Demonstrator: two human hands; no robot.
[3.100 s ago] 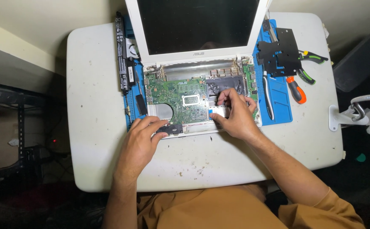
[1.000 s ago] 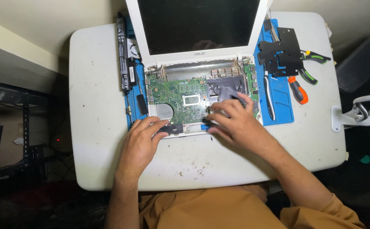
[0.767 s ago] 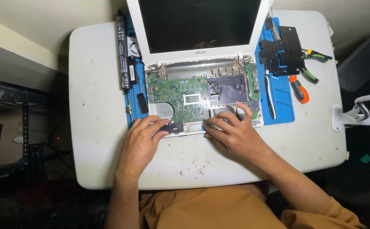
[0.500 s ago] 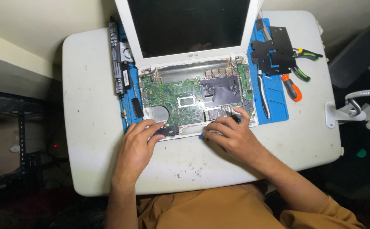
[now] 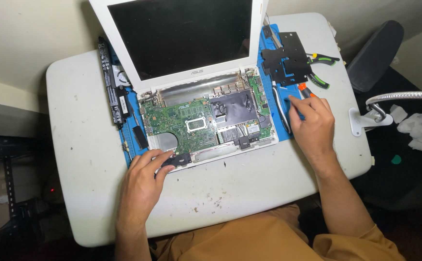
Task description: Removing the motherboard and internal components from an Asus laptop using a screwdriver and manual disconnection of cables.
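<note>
On a scuffed white table (image 5: pixel 75 145) in a dim room, the right hand (image 5: pixel 312 128) has left the opened laptop (image 5: pixel 201 121) and now closes on an orange-handled screwdriver (image 5: pixel 306 90) just right of it, while the left hand (image 5: pixel 141 183) stays, fingers loosely curled, at its front-left corner.

Single head view, looking steeply down, table (image 5: pixel 80 145) near.

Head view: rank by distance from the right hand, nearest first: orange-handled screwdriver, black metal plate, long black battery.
From the right hand:
1. Orange-handled screwdriver, at its fingertips, on the blue mat.
2. Black metal plate, just beyond, at the mat's top.
3. Long black battery, far across, left of the laptop.
</note>
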